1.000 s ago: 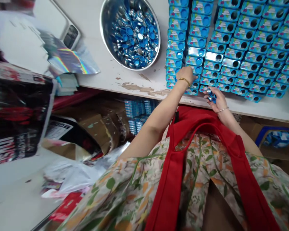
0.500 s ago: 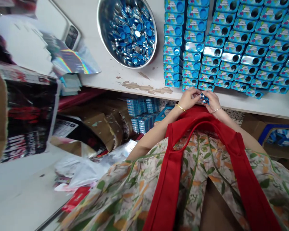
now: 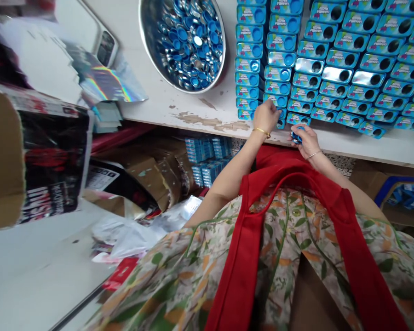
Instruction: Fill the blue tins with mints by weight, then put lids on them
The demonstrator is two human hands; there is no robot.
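Observation:
My left hand (image 3: pixel 266 116) is over the near end of the second column of blue printed boxes (image 3: pixel 278 73), its fingers drawn together. Whatever its fingertips hold or press there is hidden. My right hand (image 3: pixel 307 140), just off the table's front edge, is closed around a few small round blue-and-silver caps (image 3: pixel 297 134). The boxes in the two left columns have blue discs in their round openings. Boxes farther right (image 3: pixel 347 76) show dark round holes. A metal bowl (image 3: pixel 222 69) full of loose blue and silver caps sits left of the boxes.
The white table (image 3: pixel 152 110) has worn patches along its front edge. Below it are stacked blue boxes (image 3: pixel 210 158), cardboard cartons (image 3: pixel 169 170) and a blue-rimmed container (image 3: pixel 382 195). Shiny film (image 3: pixel 113 85) and a white device (image 3: pixel 105 48) lie at the left.
My hands have come apart. My left hand moved forward onto the second column of boxes, while the right stays near the table edge with the caps.

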